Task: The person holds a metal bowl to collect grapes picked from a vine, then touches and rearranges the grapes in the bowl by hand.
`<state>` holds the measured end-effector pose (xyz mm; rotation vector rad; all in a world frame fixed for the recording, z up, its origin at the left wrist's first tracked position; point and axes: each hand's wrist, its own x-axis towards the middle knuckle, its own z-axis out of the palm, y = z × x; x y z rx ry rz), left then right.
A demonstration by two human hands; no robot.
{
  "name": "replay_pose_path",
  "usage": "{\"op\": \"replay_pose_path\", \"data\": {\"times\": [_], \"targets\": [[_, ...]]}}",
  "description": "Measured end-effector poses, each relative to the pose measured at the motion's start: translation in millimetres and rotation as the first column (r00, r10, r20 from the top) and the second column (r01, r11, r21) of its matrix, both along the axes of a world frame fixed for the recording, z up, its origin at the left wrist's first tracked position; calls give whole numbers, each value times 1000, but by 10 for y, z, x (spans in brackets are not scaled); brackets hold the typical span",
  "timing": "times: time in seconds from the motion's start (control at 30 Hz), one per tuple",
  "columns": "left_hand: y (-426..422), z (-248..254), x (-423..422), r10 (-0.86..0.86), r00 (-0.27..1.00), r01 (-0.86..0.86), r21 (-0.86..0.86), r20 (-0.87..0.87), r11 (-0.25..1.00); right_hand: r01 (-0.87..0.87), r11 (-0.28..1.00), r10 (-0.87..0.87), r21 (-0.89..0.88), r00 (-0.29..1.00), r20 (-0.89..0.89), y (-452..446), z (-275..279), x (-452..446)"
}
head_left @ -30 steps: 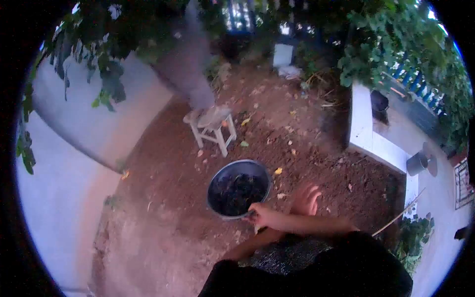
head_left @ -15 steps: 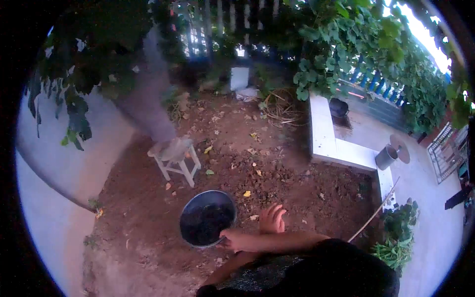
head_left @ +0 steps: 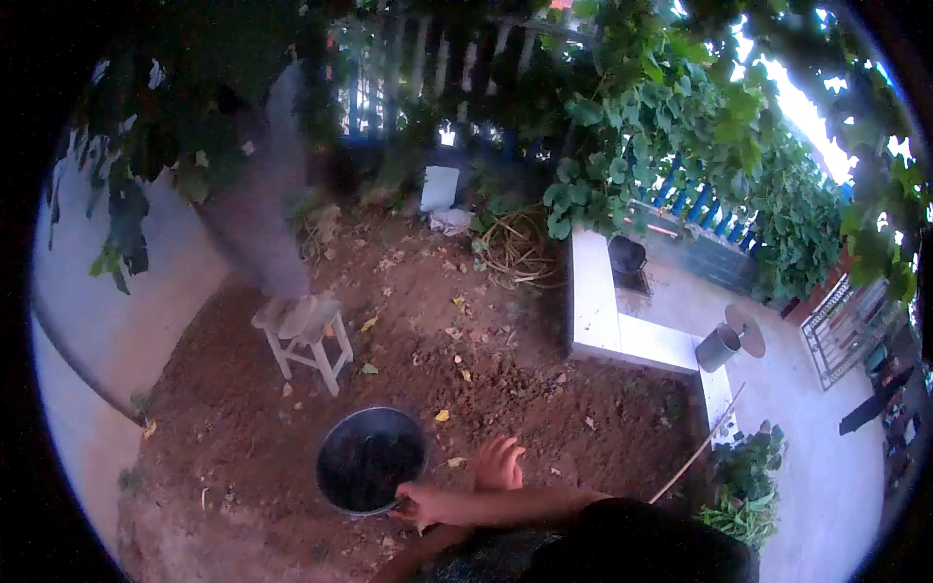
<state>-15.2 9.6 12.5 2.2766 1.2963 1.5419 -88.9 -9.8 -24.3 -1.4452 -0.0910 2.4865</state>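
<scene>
The round basin (head_left: 352,419) with dark contents, near the wooden stool (head_left: 309,319), is best steadied level with the right hand (head_left: 425,504) clamped firmly on its rim, the empty left hand (head_left: 497,468), fingers slightly apart, clear of it.

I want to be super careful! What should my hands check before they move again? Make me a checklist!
1. Right hand on the rim of the tub: ok, its fingers are at the near edge.
2. Left hand free: ok, it's off the tub and nothing shows in it.
3. Arms uncrossed: not ok, the right forearm lies across the left one.
4. Tub sitting flat on the soil: cannot tell, its underside is hidden.
5. Space between the tub and the stool: ok, they look apart.
6. Knowing what's in the tub: cannot tell, it's too dark inside.
</scene>
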Motion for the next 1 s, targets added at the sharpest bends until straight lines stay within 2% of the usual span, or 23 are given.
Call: {"op": "replay_pose_path", "data": {"times": [0.03,0.07,0.13,0.17,0.2,0.23,0.3,0.33,0.4,0.5,0.53,0.57,0.63,0.67,0.73,0.8,0.9,0.97,1.0], "targets": [[-9,13,14,29,1000,-29,-13,4,999,6,1000,-6,0,1000,3,-5,-17,66],[-30,20,21,59,998,-59,-31,7,998,-98,966,139,239,976,-165,-28,-41,166],[-72,-44,16,70,997,-70,-31,18,997,-144,878,304,457,905,-297,-95,-83,188],[-55,-99,30,67,998,-66,-58,15,996,-11,915,164,403,924,-347,-109,-132,140],[-28,-131,40,72,997,-72,-3,36,997,124,933,17,337,922,-387,-163,-148,98],[-18,-140,26,82,995,-85,55,53,995,125,943,7,309,919,-394,-171,-100,69],[-54,-28,-37,44,999,-43,-23,7,999,59,998,-58,11,996,-61,-69,90,11],[-80,27,-61,0,1000,-2,-77,-24,997,49,999,-49,-5,996,-72,-68,147,13],[-116,79,-55,24,998,-29,-99,-54,995,-10,998,15,59,996,-86,-77,216,58],[-140,-10,-44,31,995,-38,-80,-90,996,-2,999,6,37,994,-110,-91,101,43],[-148,-13,-34,37,997,-41,-71,-63,997,22,1000,-22,19,1000,0,-71,65,-41],[-152,-12,-21,45,998,-47,-63,-34,997,16,1000,-16,11,1000,-4,-64,31,-43],[-155,60,-13,74,997,-76,-44,-37,996,13,1000,-13,-6,998,-69,-74,39,-18],[-155,80,-7,76,997,-76,-45,-7,996,54,997,-47,53,992,-120,-105,43,-6],[-123,94,-2,111,994,-109,-74,20,991,45,997,-36,62,990,-139,-22,83,65],[-117,63,-34,6,1000,-5,-23,20,1000,33,998,-22,62,985,-171,-40,58,93],[-191,64,34,150,987,-145,-73,64,987,48,997,-37,53,980,-194,-52,95,40],[-171,108,6,58,998,-57,-67,4,996,21,998,-11,60,986,-165,-35,146,37],[-173,83,27,63,998,-63,-65,0,996,16,997,-5,80,992,-129,-33,179,53]]}}
